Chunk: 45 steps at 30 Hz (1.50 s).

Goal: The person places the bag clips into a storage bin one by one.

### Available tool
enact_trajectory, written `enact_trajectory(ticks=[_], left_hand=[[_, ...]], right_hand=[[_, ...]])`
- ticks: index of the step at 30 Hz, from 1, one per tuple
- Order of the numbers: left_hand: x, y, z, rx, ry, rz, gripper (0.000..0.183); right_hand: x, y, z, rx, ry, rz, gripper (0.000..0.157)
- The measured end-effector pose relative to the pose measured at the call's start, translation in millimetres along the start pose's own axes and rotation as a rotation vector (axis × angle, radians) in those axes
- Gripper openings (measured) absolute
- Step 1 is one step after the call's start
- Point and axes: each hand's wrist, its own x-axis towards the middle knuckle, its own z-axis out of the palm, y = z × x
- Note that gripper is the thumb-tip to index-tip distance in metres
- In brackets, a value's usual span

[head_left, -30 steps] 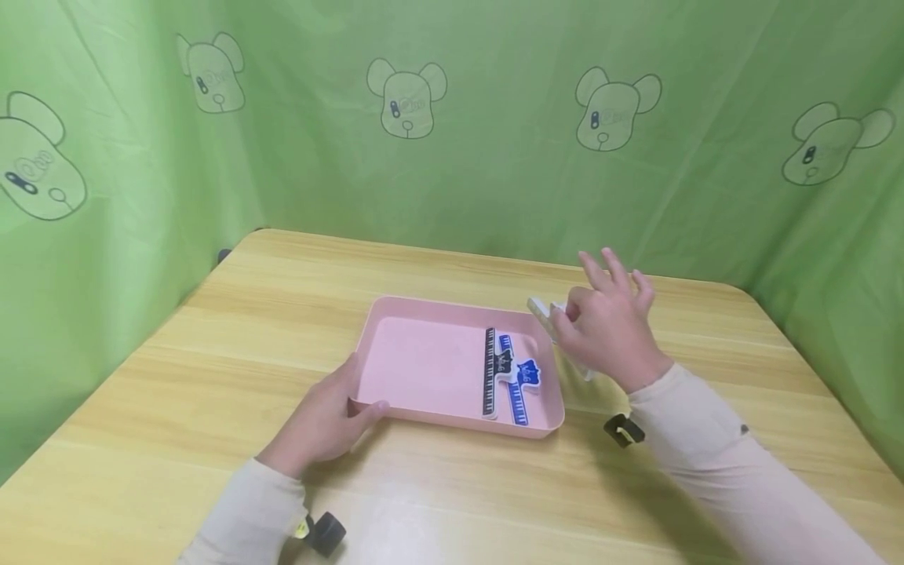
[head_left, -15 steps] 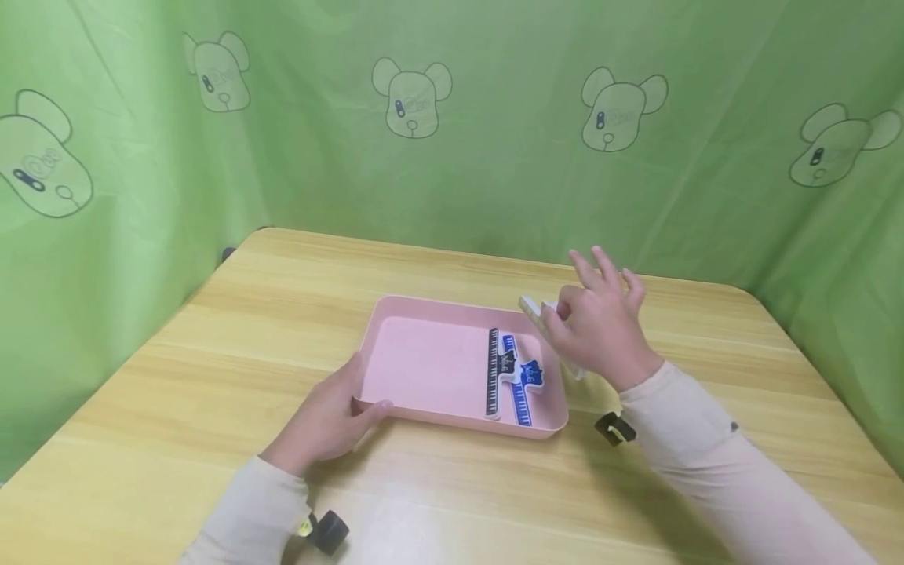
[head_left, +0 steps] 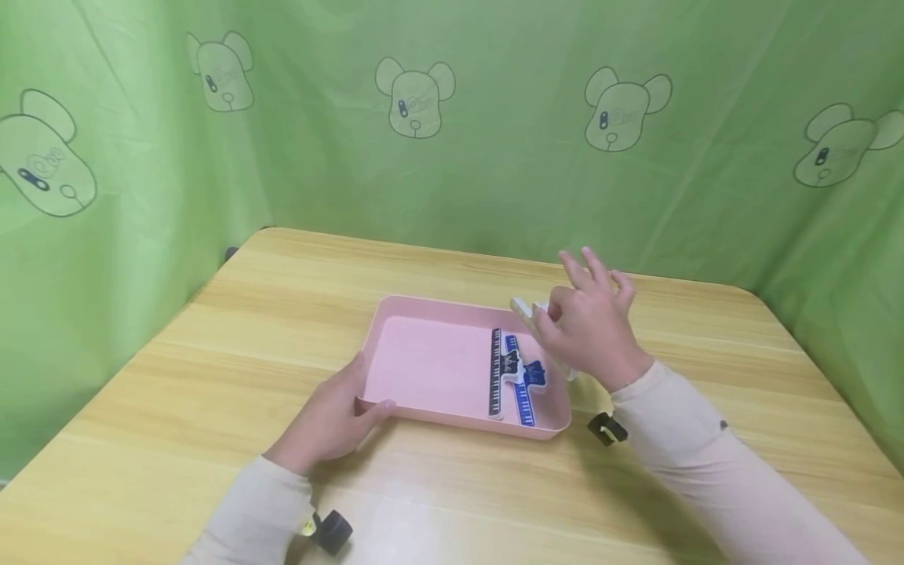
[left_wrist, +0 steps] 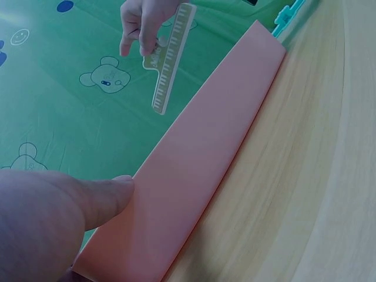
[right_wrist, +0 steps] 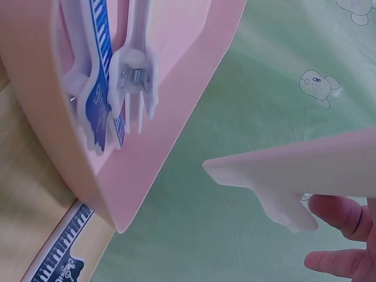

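So the table (head_left: 424, 502) is pale yellow wood grain, with rounded far corners at 11 and 1 o'clock and a glare patch near 6. A pink tray (head_left: 431, 365) sits flat around the middle. Right wrist cam has a dark piano-key clip (right_wrist: 59, 249) at 7 o'clock, by the tray's corner. Left wrist cam, 1 o'clock: some teal thing (left_wrist: 286, 20), partly cut off.
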Motion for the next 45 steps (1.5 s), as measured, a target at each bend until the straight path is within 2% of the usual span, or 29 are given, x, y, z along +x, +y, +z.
enact_trajectory(ticks=[17,30,37,45], left_hand=[[0.1,-0.8,1.6,0.006,0.009,0.01,0.076],[-0.2,1.3,0.5,0.002,0.005,-0.016,0.073],[0.1,0.8,-0.2,0.018,0.013,0.027,0.071],[0.7,0.5,-0.2,0.01,0.01,0.031,0.069]], right_hand=[[1.7,-8.1,11.7,0.013,-0.027,-0.001,0.031],[2.1,-12.6,22.0,0.023,-0.055,0.007,0.033],[5.1,-17.6,30.4,0.021,-0.067,0.001,0.03],[5.2,-19.4,32.8,0.006,-0.081,0.014,0.031]])
